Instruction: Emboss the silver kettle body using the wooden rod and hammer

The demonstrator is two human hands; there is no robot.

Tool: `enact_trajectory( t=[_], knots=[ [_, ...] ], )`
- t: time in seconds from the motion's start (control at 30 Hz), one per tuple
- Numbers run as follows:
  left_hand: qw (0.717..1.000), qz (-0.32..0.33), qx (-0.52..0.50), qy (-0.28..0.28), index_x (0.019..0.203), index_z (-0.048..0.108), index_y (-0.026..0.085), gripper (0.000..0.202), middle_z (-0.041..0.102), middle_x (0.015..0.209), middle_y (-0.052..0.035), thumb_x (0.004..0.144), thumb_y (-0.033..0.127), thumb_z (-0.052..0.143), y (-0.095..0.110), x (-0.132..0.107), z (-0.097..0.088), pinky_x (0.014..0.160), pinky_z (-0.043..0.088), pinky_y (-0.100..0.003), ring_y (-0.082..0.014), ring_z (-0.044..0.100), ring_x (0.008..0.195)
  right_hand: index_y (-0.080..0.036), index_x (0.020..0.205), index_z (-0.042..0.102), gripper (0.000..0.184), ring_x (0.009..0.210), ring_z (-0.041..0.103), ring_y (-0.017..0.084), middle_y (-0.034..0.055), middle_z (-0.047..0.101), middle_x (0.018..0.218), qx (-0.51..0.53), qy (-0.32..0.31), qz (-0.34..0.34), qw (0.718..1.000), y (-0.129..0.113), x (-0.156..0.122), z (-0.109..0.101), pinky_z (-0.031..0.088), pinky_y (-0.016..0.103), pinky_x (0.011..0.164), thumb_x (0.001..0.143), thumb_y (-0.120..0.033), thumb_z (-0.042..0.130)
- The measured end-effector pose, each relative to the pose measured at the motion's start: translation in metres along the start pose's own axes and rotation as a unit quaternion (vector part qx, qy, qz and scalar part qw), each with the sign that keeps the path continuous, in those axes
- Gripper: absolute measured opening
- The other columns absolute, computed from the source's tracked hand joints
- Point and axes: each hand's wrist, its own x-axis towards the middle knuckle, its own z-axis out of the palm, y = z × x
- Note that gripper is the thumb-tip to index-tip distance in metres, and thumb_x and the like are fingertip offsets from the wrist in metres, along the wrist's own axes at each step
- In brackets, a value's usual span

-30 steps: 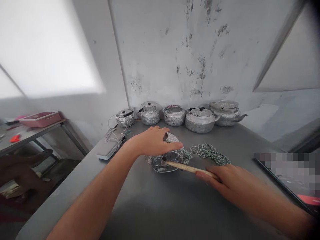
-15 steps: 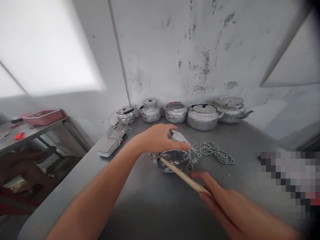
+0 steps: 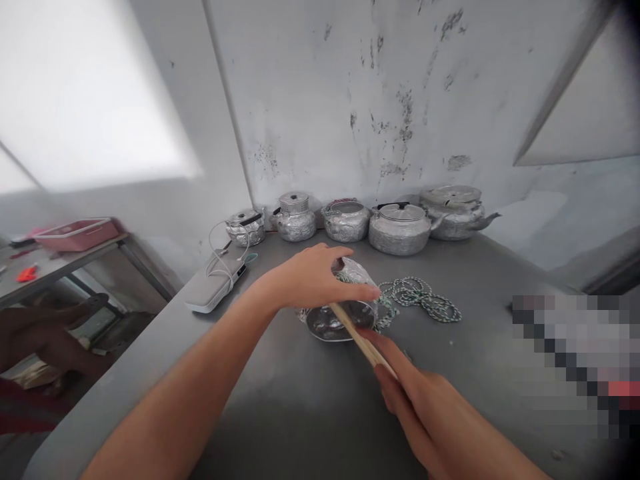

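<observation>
No txt, labels, brands, nos. or signs are showing legibly; dark end [image 3: 241,272] of grey device [image 3: 206,293] is coming out too small to read.

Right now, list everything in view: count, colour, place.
Pot: 1, silver, centre
Stick: 1, tan, at pot's mouth
Vessels: 5, silver, back row
Cord: 1, greenish, right of pot
Device: 1, grey, left of pot
Cable: 1, white, on device
Table: 1, grey, beneath
Tray: 1, pink, left
Bench: 1, grey, under tray
Item: 1, orange, near tray
Wall: 1, whitish, behind
Pixelated patch: 1, greyish, right
Left hand: 1, bare, over pot
Right hand: 1, bare, gripping stick
</observation>
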Motion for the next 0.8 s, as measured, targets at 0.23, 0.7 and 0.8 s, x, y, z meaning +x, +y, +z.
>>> enact_trajectory(
  t=[0.23,0.7,0.8],
  knots=[
    [1.0,0.001,-0.025,0.005,0.147,0.056,0.025,0.088,0.072,0.118,-0.0069,0.073,0.07,0.073,-0.001,-0.001,-0.004,0.074,0.05,-0.032,-0.0316,0.068,0.102,-0.032,0.16,0.027,0.051,0.108,0.074,0.02,0.0071,0.07,0.135,0.056,-0.069,0.02,0.996,0.012,0.002,0.003,0.057,0.04,0.097,0.109,-0.036,0.021],
    [0.999,-0.004,0.031,-0.016,0.16,0.034,0.022,0.102,0.035,0.164,-0.0103,0.081,0.084,0.051,0.009,-0.001,0.006,0.113,0.04,-0.045,-0.0367,0.039,0.146,-0.037,0.158,0.032,0.054,0.088,0.078,0.023,0.004,0.079,0.114,0.054,-0.02,0.018,0.998,0.014,-0.003,0.003,0.062,0.035,0.079,0.105,-0.032,0.038],
    [0.999,-0.009,0.038,-0.016,0.16,0.035,0.027,0.107,0.037,0.163,-0.0113,0.076,0.091,0.051,0.007,-0.001,0.007,0.107,0.044,-0.047,-0.0404,0.039,0.144,-0.035,0.157,0.037,0.056,0.086,0.079,0.027,0.0031,0.081,0.099,0.036,-0.009,0.01,0.999,0.013,-0.004,0.003,0.062,0.038,0.079,0.102,-0.031,0.043]
  ],
)
